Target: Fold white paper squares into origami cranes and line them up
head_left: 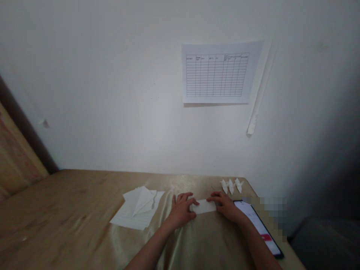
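A white strip of folded paper [204,206] lies on the cloth-covered table between my two hands. My left hand [182,210] holds its left end, with thumb and index finger bent around the edge and the other fingers resting on the cloth. At the opposite end, the curved fingers of my right hand [226,207] press on the strip's upper right corner; its thumb is hard to make out. The strip looks flat and lies roughly level.
Left of my hands is a loose pile of white paper [135,210] with a folded piece on top. Three small folded paper figures [231,186] stand at the back right. A lit phone [258,227] lies beside my right forearm. A printed table sheet [216,75] hangs on the wall.
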A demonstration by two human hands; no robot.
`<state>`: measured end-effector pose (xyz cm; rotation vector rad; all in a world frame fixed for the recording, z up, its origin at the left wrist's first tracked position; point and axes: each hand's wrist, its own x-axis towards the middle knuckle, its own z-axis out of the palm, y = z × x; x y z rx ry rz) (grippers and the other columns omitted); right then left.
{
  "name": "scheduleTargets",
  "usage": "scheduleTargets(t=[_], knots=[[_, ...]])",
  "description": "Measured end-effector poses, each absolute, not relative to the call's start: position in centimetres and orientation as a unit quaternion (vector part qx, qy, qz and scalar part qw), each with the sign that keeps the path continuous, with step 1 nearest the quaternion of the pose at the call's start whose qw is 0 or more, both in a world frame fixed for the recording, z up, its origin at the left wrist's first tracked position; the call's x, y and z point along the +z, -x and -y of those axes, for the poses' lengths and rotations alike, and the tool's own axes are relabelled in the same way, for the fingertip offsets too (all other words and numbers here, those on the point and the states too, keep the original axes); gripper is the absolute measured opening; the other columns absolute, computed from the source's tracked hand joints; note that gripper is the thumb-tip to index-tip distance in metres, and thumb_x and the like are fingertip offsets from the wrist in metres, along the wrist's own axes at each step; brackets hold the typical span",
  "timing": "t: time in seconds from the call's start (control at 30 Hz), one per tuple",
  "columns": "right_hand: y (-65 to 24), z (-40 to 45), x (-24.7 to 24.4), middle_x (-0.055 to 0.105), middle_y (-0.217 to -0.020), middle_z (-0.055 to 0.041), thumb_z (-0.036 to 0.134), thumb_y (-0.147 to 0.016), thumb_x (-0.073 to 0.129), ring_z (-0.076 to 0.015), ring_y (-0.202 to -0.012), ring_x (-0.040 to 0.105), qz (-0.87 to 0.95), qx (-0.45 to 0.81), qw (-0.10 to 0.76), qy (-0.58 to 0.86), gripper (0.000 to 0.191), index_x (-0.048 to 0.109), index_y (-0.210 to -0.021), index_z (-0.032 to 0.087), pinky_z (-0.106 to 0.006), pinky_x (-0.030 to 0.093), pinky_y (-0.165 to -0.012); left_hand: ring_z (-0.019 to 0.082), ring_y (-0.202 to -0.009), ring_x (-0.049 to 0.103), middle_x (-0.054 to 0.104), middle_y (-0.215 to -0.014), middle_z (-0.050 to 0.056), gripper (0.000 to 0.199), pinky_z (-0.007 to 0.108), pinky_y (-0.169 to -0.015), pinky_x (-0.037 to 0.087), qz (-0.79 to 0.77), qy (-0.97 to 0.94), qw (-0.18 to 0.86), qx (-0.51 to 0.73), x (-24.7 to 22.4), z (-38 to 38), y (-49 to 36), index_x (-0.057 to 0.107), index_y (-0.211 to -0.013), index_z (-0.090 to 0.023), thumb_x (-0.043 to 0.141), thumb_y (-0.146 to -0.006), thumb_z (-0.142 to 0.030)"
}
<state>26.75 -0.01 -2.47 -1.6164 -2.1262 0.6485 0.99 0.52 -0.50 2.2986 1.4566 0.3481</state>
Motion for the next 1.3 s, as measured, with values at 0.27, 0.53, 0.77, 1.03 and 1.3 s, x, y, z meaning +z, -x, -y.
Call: scheduleTargets(t=[0.27, 0.53, 0.77, 1.03, 1.3], knots=[[-26.0, 0.1, -2.7, 0.058, -0.134, -0.0049, 0.014, -0.073, 0.050, -0.0222, -0.130, 0.048, 0.743, 0.216, 0.211, 0.598, 0.052, 0.072, -0.117, 0.030, -0.039, 0.033, -0.114, 0.028, -0.141, 0.037, 0.052, -0.148, -0.002, 0.036, 0.063, -0.120, 0.005, -0.529, -0.814, 0.186, 0.151, -0.1, 0.0, -1.1, 0.070, -0.111, -0.040, 0.065, -0.077, -0.034], [-24.3, 1.0, -2.0, 0.056, -0.130, -0.0038, 0.031, -0.073, 0.064, -0.0248, -0.129, 0.046, 0.721, 0.176, 0.203, 0.639, 0.044, 0.068, -0.116, 0.032, -0.041, 0.031, -0.113, 0.032, -0.138, 0.039, 0.054, -0.143, 0.002, 0.033, 0.067, -0.118, 0.007, -0.566, -0.792, 0.143, 0.179, -0.1, 1.1, -3.2, 0.069, -0.105, -0.034, 0.067, -0.077, -0.052], [-23.3, 1.5, -1.2, 0.055, -0.129, -0.0038, 0.038, -0.072, 0.069, -0.0261, -0.130, 0.043, 0.702, 0.166, 0.194, 0.664, 0.043, 0.066, -0.114, 0.032, -0.040, 0.030, -0.112, 0.032, -0.138, 0.038, 0.052, -0.144, 0.006, 0.042, 0.066, -0.118, 0.009, -0.575, -0.793, 0.102, 0.172, -1.1, 1.3, -4.1, 0.064, -0.109, -0.030, 0.065, -0.079, -0.058], [-22.8, 1.5, -1.0, 0.055, -0.129, -0.0044, 0.040, -0.069, 0.073, -0.0273, -0.128, 0.045, 0.691, 0.162, 0.196, 0.677, 0.046, 0.067, -0.113, 0.031, -0.039, 0.031, -0.110, 0.035, -0.138, 0.037, 0.050, -0.145, 0.007, 0.044, 0.068, -0.117, 0.009, -0.590, -0.786, 0.101, 0.157, -0.6, 1.6, -4.8, 0.063, -0.117, -0.031, 0.061, -0.080, -0.055], [-23.2, 1.2, -1.2, 0.054, -0.130, -0.0032, 0.028, -0.068, 0.065, -0.0257, -0.127, 0.044, 0.695, 0.174, 0.186, 0.673, 0.048, 0.066, -0.116, 0.032, -0.039, 0.030, -0.111, 0.034, -0.140, 0.035, 0.049, -0.146, 0.005, 0.041, 0.067, -0.118, 0.008, -0.593, -0.783, 0.114, 0.151, -0.5, 1.5, -4.7, 0.062, -0.117, -0.033, 0.060, -0.079, -0.050]])
